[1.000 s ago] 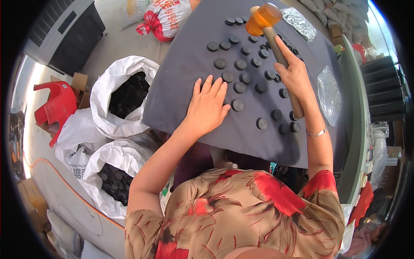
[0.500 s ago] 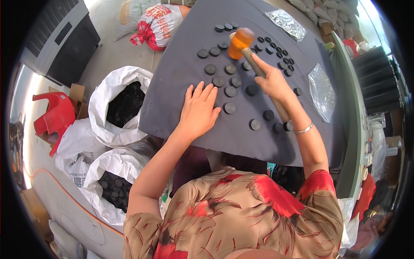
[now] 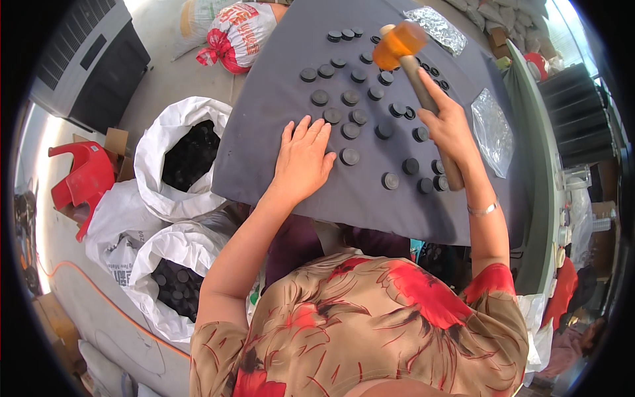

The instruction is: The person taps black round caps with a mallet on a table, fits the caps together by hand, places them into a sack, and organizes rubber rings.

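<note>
A mallet with an orange, see-through head (image 3: 401,45) is gripped by its brown handle in my right hand (image 3: 450,129). Its head hangs over the far part of the grey-covered table (image 3: 278,66), blurred by motion. Round black caps (image 3: 350,157) lie scattered in the middle, and several dark rings (image 3: 444,85) sit toward the far right, partly behind the mallet and hand. My left hand (image 3: 304,157) rests flat on the cloth with its fingers spread, just left of the caps and holding none of them.
Two white sacks of black pieces (image 3: 149,175) (image 3: 147,258) stand on the floor at the left, beside a red plastic stool (image 3: 83,175). Clear plastic bags (image 3: 438,30) (image 3: 493,132) lie along the table's far and right sides. A tied white bag (image 3: 241,36) sits beyond the table.
My right hand has moved right with the mallet, and its head has risen away from the caps up and to the right. My left hand stays nearly in place.
</note>
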Tool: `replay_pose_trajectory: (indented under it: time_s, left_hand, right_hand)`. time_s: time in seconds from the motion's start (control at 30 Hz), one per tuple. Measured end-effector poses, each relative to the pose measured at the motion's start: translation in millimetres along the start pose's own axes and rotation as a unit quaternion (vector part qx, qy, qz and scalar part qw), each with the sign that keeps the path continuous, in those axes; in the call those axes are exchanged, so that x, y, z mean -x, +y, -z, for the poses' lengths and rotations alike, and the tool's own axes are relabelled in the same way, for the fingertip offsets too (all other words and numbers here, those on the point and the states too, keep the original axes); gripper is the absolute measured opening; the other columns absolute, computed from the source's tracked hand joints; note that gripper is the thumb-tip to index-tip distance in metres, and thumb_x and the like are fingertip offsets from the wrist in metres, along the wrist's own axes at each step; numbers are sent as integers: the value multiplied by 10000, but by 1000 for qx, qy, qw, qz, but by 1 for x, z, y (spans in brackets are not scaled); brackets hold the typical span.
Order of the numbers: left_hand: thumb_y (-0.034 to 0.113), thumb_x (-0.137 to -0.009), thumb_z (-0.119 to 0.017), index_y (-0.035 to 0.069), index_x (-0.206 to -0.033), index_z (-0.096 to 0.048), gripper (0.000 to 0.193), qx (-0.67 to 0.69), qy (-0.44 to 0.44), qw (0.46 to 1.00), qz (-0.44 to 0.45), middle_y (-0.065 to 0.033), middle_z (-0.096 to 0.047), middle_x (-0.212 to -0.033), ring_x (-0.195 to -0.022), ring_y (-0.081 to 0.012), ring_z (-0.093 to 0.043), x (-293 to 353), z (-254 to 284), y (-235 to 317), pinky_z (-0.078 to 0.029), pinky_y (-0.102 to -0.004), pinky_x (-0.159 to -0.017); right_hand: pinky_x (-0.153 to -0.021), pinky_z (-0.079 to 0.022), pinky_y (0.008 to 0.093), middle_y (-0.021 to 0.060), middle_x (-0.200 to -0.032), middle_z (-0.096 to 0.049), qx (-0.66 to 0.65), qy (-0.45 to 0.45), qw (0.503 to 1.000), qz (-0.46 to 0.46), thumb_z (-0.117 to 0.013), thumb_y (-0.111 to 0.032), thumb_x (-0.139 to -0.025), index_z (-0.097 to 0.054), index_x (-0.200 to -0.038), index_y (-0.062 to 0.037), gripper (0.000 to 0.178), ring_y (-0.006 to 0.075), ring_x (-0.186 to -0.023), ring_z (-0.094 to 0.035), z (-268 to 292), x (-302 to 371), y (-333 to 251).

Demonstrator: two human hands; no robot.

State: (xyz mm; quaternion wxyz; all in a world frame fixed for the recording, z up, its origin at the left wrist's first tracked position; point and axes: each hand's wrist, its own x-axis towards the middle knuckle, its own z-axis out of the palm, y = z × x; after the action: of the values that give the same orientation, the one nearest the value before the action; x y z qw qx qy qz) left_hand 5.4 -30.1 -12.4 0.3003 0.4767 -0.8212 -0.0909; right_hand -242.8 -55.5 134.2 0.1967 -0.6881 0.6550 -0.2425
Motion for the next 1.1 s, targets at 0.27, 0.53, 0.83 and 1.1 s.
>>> replay_pose_trajectory:
  time_s: [0.27, 0.53, 0.83, 1.1]
  left_hand:
    - [184, -843, -661, -14, -1292, -532, 508, 0, 12, 1000, -1, -164, -543, -1337, -1312, -371, -427, 1, -4, -4, -283, -526, -1110]
    - [181, -837, -658, -12, -1271, -547, 488, 5, 23, 1000, -2, -166, -550, -1329, -1300, -369, -442, -3, -3, -3, -294, -526, -1102]
    - [177, -831, -660, -11, -1256, -562, 475, 7, 28, 1000, -1, -163, -560, -1319, -1291, -365, -452, -4, -3, -3, -300, -521, -1098]
    - [163, -820, -672, -6, -1259, -563, 483, 17, 31, 999, -1, -159, -562, -1319, -1296, -358, -449, -4, -1, 1, -301, -510, -1100]
  right_hand:
    - [-997, -440, 382, 224, -1278, -602, 18, -81, 997, -8, -584, -48, -818, -382, -1485, -175, 708, 342, -1183, -588, -13, 12, 16]
    - [-1059, -407, 352, 201, -1367, -546, -12, -88, 996, -9, -576, -18, -798, -396, -1473, -135, 708, 310, -1273, -529, -24, 15, 30]
    - [-769, -521, 309, 90, -1177, -641, 21, -67, 997, 7, -591, -18, -822, -404, -1486, -248, 726, 173, -855, -644, -26, 11, 41]
    - [-518, -477, 262, 40, -907, -602, -9, 30, 999, -10, -580, -21, -820, -393, -1494, -261, 739, 80, -552, -505, -4, -15, 45]
